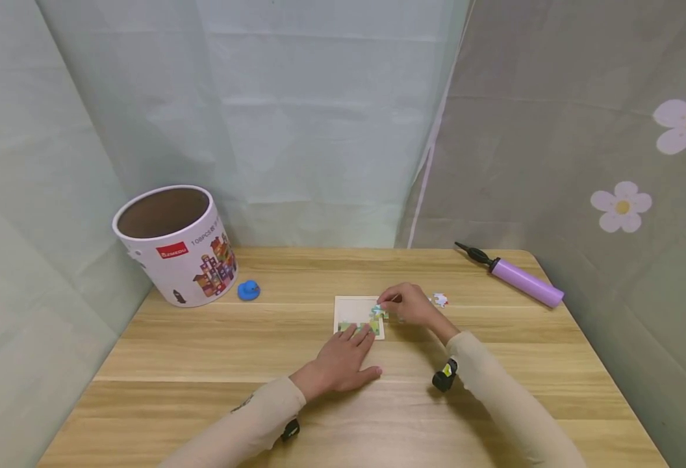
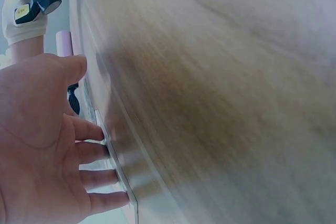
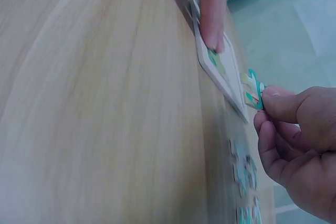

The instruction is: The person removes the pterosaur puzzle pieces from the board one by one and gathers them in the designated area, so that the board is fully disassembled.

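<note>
A small white puzzle tray (image 1: 350, 309) lies at the table's middle with several green pieces fitted along its near edge. My left hand (image 1: 343, 359) lies flat, straight fingers (image 2: 100, 153) pressing the tray's near edge (image 3: 220, 77). My right hand (image 1: 408, 304) pinches a teal puzzle piece (image 3: 254, 90) between thumb and fingertip, just over the tray's right edge (image 1: 380, 312). Loose pieces (image 3: 242, 174) lie on the table under that hand.
A white cardboard tub (image 1: 173, 244), open on top, stands at the back left beside a small blue object (image 1: 249, 290). A purple hand pump (image 1: 518, 277) lies at the back right. One loose piece (image 1: 440, 299) lies right of the hand. Curtains surround the wooden table (image 1: 203, 364).
</note>
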A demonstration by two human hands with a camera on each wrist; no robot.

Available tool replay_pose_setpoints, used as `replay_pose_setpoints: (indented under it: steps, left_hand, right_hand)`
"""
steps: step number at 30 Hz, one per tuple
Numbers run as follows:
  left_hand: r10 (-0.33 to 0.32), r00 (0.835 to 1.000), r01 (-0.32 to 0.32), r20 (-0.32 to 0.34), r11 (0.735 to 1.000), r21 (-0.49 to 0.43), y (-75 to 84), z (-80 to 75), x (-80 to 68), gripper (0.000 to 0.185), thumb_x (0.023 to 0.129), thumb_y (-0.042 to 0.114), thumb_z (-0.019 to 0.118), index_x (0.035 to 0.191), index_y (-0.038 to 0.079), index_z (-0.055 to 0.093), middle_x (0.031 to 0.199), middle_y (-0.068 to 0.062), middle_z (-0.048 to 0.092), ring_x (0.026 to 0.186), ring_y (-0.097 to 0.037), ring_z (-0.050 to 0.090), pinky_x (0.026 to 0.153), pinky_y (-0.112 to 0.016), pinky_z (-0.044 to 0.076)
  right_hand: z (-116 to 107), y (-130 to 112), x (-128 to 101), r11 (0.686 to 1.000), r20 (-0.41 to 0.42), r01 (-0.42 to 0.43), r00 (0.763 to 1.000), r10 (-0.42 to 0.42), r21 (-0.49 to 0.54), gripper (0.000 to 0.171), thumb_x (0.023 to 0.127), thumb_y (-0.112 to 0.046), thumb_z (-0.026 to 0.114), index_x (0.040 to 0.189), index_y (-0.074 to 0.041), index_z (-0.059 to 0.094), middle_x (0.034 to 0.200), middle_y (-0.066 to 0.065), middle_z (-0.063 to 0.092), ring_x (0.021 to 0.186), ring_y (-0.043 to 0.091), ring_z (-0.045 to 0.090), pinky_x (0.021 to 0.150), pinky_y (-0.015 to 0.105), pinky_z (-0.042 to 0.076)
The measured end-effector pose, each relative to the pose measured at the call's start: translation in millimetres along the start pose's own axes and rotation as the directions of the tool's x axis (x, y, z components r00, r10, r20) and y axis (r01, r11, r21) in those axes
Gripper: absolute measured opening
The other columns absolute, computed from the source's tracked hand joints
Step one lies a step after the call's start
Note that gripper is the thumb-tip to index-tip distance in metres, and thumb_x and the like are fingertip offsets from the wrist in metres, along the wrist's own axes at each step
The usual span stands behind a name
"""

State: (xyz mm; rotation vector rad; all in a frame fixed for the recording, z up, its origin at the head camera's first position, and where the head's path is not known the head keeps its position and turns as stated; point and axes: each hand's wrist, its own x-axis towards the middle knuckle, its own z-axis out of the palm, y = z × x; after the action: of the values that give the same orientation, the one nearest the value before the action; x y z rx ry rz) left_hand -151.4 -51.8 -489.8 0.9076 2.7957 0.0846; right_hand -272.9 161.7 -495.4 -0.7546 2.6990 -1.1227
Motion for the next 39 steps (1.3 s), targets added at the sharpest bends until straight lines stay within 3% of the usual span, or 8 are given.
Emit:
replay_pose_setpoints:
  steps: [21,26,39]
  left_hand:
    - [-0.007,1.000,0.007,-0.012,1.000,-0.020,0.1,0.6,-2.1,0.076,0.104,0.058,0.042,0.158,0.004,0.036,0.165,-0.013,0.032,0.151,-0.037,0.031,0.119,-0.051,0.033]
    - [-0.006,1.000,0.005,-0.015,1.000,-0.013,0.6,1.2,-1.7,0.076,0.104,0.058,0.041,0.158,0.005,0.037,0.165,-0.013,0.032,0.151,-0.037,0.032,0.119,-0.050,0.033]
    - [0.003,1.000,-0.004,-0.019,1.000,-0.015,0.6,1.8,-1.4,0.076,0.105,0.058,0.042,0.158,0.004,0.036,0.166,-0.014,0.031,0.151,-0.037,0.030,0.119,-0.051,0.033]
  right_hand:
    - [-56,37,-42,0.998,-0.076,0.008,0.997,-0.012,-0.054,0.007,0.093,-0.009,0.074,0.095,-0.008,0.080,0.093,0.003,0.077,0.084,0.013,0.065,0.077,0.032,0.054]
    - [-65,49,-52,0.998,-0.074,-0.026,0.997,0.022,-0.061,0.008,0.094,-0.009,0.073,0.097,-0.007,0.080,0.095,0.004,0.077,0.087,0.015,0.065,0.079,0.034,0.053]
    - [-80,71,-74,0.994,-0.092,-0.026,0.996,0.015,-0.110,0.007,0.093,-0.007,0.073,0.095,-0.006,0.080,0.100,0.009,0.077,0.089,0.017,0.067,0.080,0.033,0.055]
